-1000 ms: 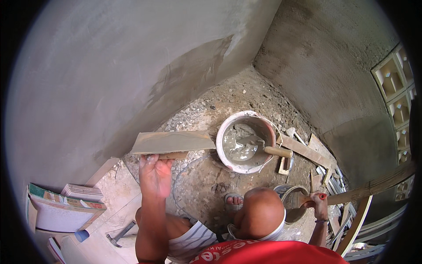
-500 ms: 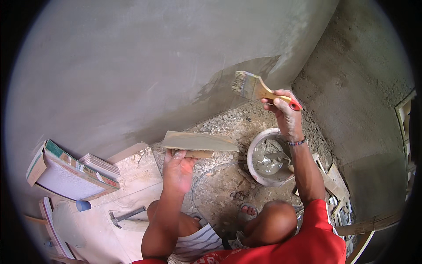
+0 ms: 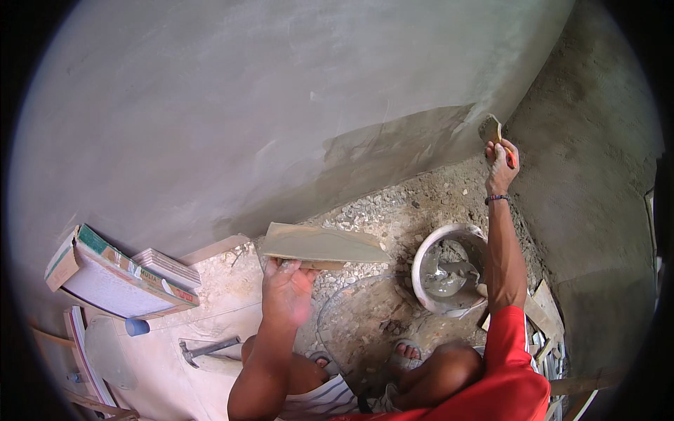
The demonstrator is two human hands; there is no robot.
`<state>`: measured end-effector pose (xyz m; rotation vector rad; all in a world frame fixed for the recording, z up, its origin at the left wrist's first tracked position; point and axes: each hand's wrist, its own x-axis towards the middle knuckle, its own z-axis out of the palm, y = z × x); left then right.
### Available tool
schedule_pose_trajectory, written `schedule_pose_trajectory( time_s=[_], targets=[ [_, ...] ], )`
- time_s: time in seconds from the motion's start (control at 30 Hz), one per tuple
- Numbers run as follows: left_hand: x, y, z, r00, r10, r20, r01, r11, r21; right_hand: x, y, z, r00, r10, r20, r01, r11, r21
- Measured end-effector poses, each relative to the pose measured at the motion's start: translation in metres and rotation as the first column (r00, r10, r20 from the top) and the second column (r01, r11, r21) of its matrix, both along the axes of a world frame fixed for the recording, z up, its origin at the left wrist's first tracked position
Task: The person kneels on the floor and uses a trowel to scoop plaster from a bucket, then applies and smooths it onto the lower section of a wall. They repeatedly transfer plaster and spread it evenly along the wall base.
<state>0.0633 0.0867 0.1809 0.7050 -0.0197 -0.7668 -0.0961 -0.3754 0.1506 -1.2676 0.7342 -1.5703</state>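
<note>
Fingers (image 3: 500, 156) of the right hand (image 3: 500, 168) are wrapped shut around the handle of a paintbrush (image 3: 493, 130), at about 2 o'clock in the head view. Its bristles touch the grey wall (image 3: 281, 105) at the right end of a darker, wet band low on that wall. The left hand (image 3: 286, 289), near 6 o'clock of centre, pinches the near edge of a flat tan tile (image 3: 324, 244), thumb and fingers closed on it; the tile sits roughly level above the gravel floor (image 3: 393, 210). At 4 o'clock a white bucket (image 3: 428, 295) of grey slurry stands on the floor just beside the right forearm, a trowel (image 3: 456, 268) resting in it. At 8 o'clock lies a carton of tiles (image 3: 105, 277) with a small tile stack (image 3: 168, 266) against it. A hammer (image 3: 203, 347) lies on pale sheeting at 7 o'clock.
</note>
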Motion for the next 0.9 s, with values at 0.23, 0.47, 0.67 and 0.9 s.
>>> schedule_pose_trajectory(
  time_s=[0.23,0.47,0.67,0.9],
  targets=[
    [0.001,-0.013,-0.007,0.999,0.004,-0.036,-0.002,0.999,0.049,0.044,-0.015,-0.027,0.986,-0.003,-0.169,-0.012,0.996,-0.089],
    [0.005,-0.014,-0.007,1.000,-0.010,-0.020,0.012,0.998,0.067,0.085,0.158,-0.053,0.843,0.282,-0.458,-0.428,0.867,-0.254],
    [0.000,-0.012,-0.010,1.000,0.014,0.016,-0.015,0.999,0.038,0.046,0.098,-0.014,0.967,0.244,-0.070,-0.249,0.966,-0.070],
    [0.011,-0.002,-0.005,0.999,0.043,-0.020,-0.043,0.999,0.029,0.092,0.115,-0.056,0.854,-0.170,-0.491,-0.080,0.890,-0.448]
  ],
)
